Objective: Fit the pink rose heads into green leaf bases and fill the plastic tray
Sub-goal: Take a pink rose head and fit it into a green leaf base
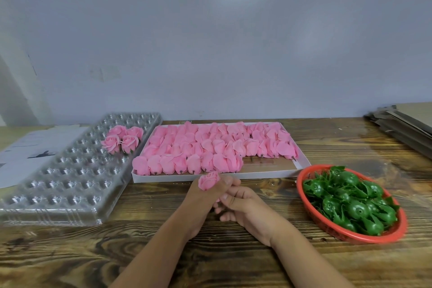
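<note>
Head view: hands meet over the table (70, 252), just in front of the box (268, 172), which serves as landmark. Left hand (205, 196) is closed around a rose (208, 180), bloom sticking up above its fingers, right at the box's near edge. Right hand (245, 208) is curled, fingers bent in against the left hand; can't tell what it grips, if anything, only a bit of pink showing under its fingers.

Box is white, shallow, packed with rows of rose heads (210, 147) lying on their sides; its near right corner is bare.

Tray (70, 170), clear plastic with rows of round cups, lies left of the box, touching or almost touching its left side. Four finished roses (122, 139) sit in the tray's far cups, next to the box's far left corner; other cups are unfilled.

Basket (350, 236), red, sits right of the box and nearer the camera, heaped with leaf bases (350, 203).

Paper (30, 147) lies left of the tray, partly under it. Cardboard (406, 121) is stacked far right of the box, at the table's back edge.
</note>
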Demonstrator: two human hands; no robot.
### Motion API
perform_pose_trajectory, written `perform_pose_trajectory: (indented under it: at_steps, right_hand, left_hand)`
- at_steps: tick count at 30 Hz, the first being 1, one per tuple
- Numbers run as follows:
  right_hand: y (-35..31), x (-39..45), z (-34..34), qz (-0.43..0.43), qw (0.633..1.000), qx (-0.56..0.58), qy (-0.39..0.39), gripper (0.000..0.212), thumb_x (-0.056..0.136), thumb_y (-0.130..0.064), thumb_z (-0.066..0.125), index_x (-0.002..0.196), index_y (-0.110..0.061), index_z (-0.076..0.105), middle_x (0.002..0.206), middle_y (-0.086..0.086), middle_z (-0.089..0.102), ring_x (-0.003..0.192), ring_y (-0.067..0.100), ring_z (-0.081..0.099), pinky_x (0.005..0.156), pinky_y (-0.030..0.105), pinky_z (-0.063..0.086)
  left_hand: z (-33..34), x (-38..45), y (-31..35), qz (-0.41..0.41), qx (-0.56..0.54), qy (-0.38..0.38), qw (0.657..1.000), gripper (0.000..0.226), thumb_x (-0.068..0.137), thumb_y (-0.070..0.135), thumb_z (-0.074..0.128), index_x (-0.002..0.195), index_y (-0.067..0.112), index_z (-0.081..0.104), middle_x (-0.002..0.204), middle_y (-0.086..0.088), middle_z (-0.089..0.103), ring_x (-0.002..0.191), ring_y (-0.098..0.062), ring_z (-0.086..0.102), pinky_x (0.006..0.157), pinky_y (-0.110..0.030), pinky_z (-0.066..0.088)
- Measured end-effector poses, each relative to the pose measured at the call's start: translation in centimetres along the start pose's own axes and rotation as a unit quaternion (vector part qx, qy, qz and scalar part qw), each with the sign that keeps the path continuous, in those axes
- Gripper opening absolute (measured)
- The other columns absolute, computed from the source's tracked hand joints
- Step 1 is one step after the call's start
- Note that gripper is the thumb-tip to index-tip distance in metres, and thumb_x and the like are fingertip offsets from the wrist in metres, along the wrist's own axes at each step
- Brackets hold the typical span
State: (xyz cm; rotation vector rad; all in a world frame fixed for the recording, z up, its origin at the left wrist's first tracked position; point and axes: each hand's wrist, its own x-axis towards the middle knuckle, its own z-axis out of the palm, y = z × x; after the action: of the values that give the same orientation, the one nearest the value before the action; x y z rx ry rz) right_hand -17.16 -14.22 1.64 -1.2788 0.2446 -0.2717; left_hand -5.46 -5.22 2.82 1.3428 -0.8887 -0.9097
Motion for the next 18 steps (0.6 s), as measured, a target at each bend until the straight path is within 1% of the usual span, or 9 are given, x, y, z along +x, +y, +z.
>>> perform_pose_trajectory:
  at_steps: [2,5,8,11,13,14,16,17,18]
  right_hand:
    - [0.1,0.0,0.0,0.003,1.000,-0.006,-0.003,0.021,0.091,-0.024,0.066,0.103,-0.008,0.071,0.087,0.002,0.065,0.082,0.012,0.059,0.072,0.024,0.050]
    - [0.1,0.1,-0.1,0.005,1.000,-0.013,0.004,0.020,0.088,-0.026,0.062,0.099,-0.013,0.074,0.086,0.000,0.066,0.081,0.011,0.061,0.072,0.024,0.050]
    - [0.2,0.1,-0.1,0.005,1.000,-0.021,0.008,0.022,0.089,-0.027,0.062,0.101,-0.012,0.073,0.086,-0.001,0.067,0.082,0.010,0.061,0.073,0.024,0.050]
    - [0.0,0.0,0.2,0.013,0.999,-0.027,0.029,0.017,0.095,-0.024,0.063,0.099,-0.012,0.073,0.088,0.002,0.067,0.081,0.011,0.061,0.073,0.025,0.051]
    - [-0.7,-0.2,0.8,0.025,0.991,-0.107,0.074,0.019,0.100,-0.022,0.056,0.100,-0.011,0.072,0.089,0.001,0.068,0.080,0.009,0.062,0.072,0.025,0.052]
    - [-1.2,-0.6,1.1,0.023,0.975,-0.195,0.103,0.020,0.101,-0.024,0.054,0.103,-0.013,0.071,0.088,-0.003,0.069,0.079,0.006,0.062,0.073,0.025,0.053]
    - [-2.3,-2.0,1.2,-0.020,0.902,-0.404,0.152,0.019,0.100,-0.030,0.054,0.110,-0.025,0.070,0.090,-0.013,0.069,0.081,-0.001,0.063,0.079,0.024,0.052]
    - [-3.1,-3.1,1.2,-0.049,0.864,-0.474,0.160,0.020,0.097,-0.032,0.056,0.113,-0.030,0.068,0.092,-0.017,0.069,0.085,-0.002,0.063,0.081,0.022,0.052]
    - [-4.2,-4.2,1.0,-0.075,0.840,-0.509,0.173,0.020,0.095,-0.032,0.058,0.113,-0.033,0.068,0.094,-0.020,0.069,0.087,-0.004,0.062,0.080,0.020,0.051]
  left_hand:
    - [0.0,-0.1,0.0,0.003,-0.004,-0.001,1.000,0.044,0.075,0.065,0.069,0.100,0.030,0.079,0.094,0.002,0.077,0.082,-0.012,0.066,0.073,-0.026,0.054]
    - [-0.1,-0.1,0.0,0.005,-0.011,-0.009,1.000,0.043,0.073,0.064,0.073,0.100,0.031,0.080,0.095,0.004,0.077,0.085,-0.006,0.071,0.072,-0.020,0.054]
    - [-0.2,-0.1,0.0,-0.001,-0.010,-0.009,1.000,0.043,0.073,0.063,0.073,0.100,0.032,0.079,0.097,0.004,0.078,0.088,-0.007,0.072,0.075,-0.022,0.054]
    - [-0.3,0.0,-0.1,-0.009,-0.002,0.006,1.000,0.041,0.076,0.064,0.068,0.099,0.032,0.079,0.096,0.003,0.077,0.087,-0.010,0.070,0.079,-0.028,0.056]
    - [-0.3,0.2,-0.2,-0.020,-0.021,0.029,0.999,0.037,0.080,0.061,0.071,0.096,0.028,0.079,0.093,0.002,0.076,0.085,-0.012,0.069,0.080,-0.031,0.055]
    - [-0.3,0.3,-0.2,-0.023,-0.040,0.038,0.998,0.035,0.083,0.059,0.073,0.095,0.026,0.079,0.093,0.000,0.075,0.087,-0.014,0.069,0.081,-0.032,0.055]
    - [-0.5,0.5,-0.3,-0.022,-0.076,0.049,0.996,0.036,0.083,0.055,0.073,0.093,0.022,0.081,0.099,-0.005,0.076,0.098,-0.020,0.071,0.090,-0.036,0.054]
    - [-0.5,0.5,-0.3,-0.019,-0.092,0.053,0.994,0.035,0.081,0.054,0.073,0.092,0.022,0.081,0.104,-0.006,0.076,0.105,-0.022,0.071,0.095,-0.037,0.054]
    - [-0.5,0.5,-0.3,-0.017,-0.106,0.056,0.993,0.033,0.080,0.054,0.073,0.091,0.023,0.082,0.107,-0.006,0.076,0.109,-0.021,0.070,0.097,-0.036,0.054]
